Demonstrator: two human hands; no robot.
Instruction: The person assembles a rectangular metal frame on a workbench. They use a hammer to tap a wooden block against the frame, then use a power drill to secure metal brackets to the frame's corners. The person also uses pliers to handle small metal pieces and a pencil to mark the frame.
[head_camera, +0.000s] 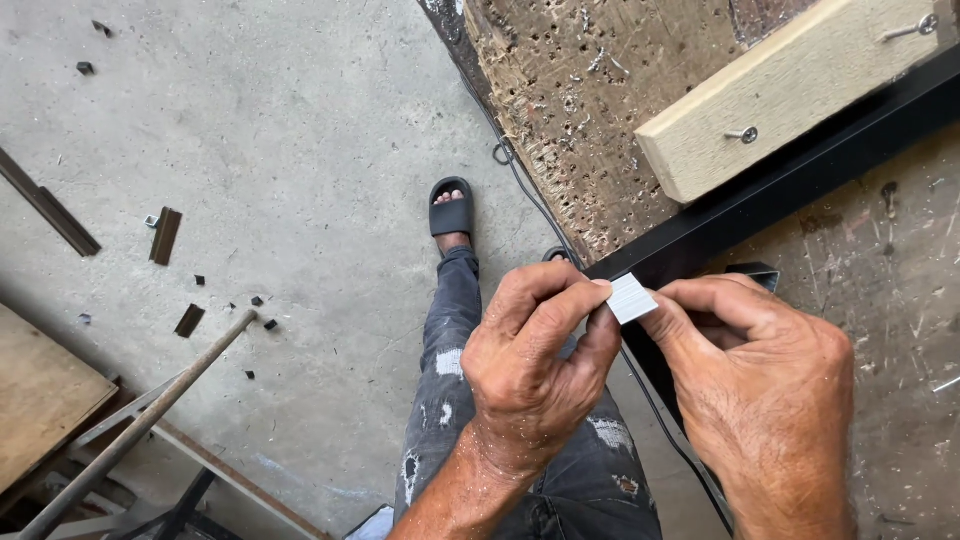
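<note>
Two hands (650, 350); white piece (632, 298); black bar (800, 175)

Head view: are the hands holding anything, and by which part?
Yes. Both hands pinch a small white ribbed rectangular piece: the left hand grips its left end between thumb and fingers, the right hand its right end, just in front of the black metal tube.
</note>
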